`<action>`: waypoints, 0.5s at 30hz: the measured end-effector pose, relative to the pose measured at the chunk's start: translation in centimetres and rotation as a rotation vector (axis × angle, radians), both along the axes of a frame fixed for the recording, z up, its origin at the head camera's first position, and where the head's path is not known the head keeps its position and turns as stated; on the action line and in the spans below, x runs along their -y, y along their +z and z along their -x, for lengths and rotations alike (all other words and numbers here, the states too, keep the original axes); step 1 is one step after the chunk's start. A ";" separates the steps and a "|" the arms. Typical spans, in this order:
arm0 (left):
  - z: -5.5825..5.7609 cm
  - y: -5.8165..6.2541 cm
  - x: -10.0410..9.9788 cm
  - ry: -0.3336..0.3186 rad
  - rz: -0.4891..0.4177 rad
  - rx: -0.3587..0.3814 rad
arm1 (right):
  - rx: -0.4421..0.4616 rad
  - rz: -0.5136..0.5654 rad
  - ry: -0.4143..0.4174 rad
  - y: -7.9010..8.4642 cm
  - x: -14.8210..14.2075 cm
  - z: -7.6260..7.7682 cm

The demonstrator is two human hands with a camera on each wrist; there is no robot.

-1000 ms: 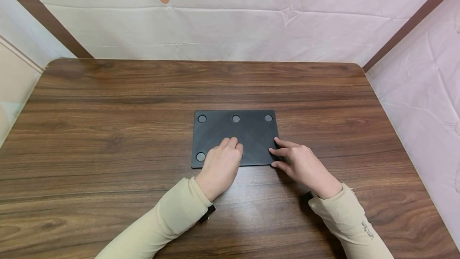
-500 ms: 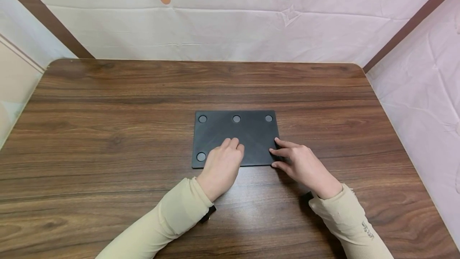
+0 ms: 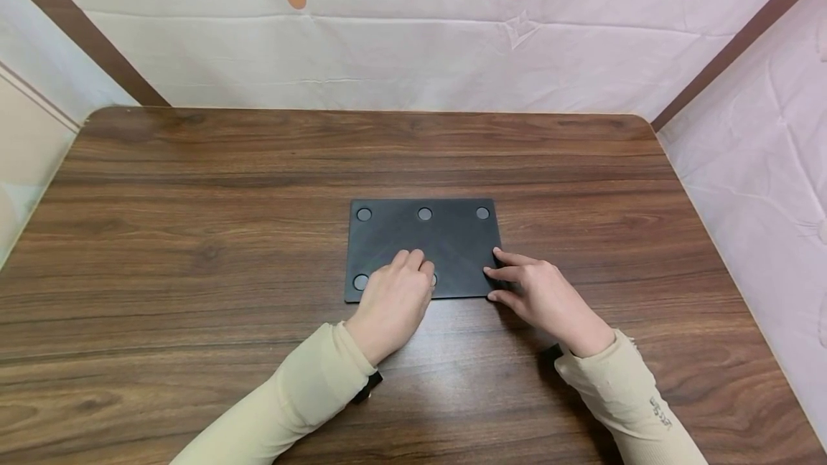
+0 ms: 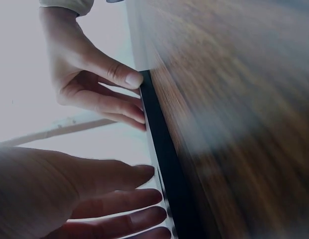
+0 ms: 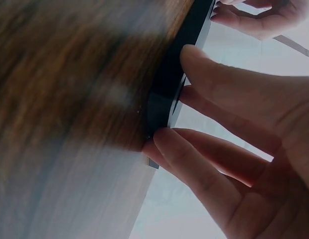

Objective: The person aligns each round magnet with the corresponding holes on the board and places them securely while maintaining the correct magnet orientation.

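Observation:
A flat, dark rectangular panel (image 3: 459, 250) lies on the table, with several round grey pads (image 3: 424, 214) set along its long sides. Over its near part, my left hand (image 3: 395, 300) reaches down with its fingertips on the top face, beside the near middle pad, which it partly covers. In the left wrist view, that hand's thumb and fingers (image 4: 114, 174) stand apart at the panel's surface. At the near right corner my right hand (image 3: 545, 300) touches the panel, its thumb at the front edge and its fingers spread along the right side.
The panel rests near the middle of a brown wood-grain table (image 3: 194, 185). A white curtain (image 3: 400, 56) with orange shapes hangs behind the table's far edge, and another pale sheet (image 3: 762, 128) stands at the right.
My left hand has shifted slightly left and back, uncovering a sliver of the near middle pad. The panel and my right hand stay in place.

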State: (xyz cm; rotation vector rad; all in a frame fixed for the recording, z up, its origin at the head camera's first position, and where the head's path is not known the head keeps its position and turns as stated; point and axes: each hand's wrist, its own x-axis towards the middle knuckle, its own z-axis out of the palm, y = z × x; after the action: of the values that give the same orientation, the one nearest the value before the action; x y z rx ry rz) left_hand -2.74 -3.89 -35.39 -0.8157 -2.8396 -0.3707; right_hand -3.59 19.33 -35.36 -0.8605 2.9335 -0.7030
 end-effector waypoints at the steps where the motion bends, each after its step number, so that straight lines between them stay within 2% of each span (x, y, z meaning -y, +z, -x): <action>1: 0.0 0.0 0.2 0.003 -0.005 0.010 | 0.002 -0.002 -0.001 0.0 0.0 0.0; 4: 0.0 0.1 0.8 0.016 -0.015 0.035 | 0.010 -0.007 -0.002 0.1 0.0 0.1; 15: 0.1 0.1 2.5 0.082 -0.013 0.043 | 0.020 -0.036 0.008 0.4 0.0 0.0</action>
State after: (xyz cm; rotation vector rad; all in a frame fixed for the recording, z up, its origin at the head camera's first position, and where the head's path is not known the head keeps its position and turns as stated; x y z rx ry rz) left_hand -2.82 -6.36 -35.28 -0.6941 -2.8964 -0.3996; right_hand -3.57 19.29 -35.01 -0.8566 2.9144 -0.6529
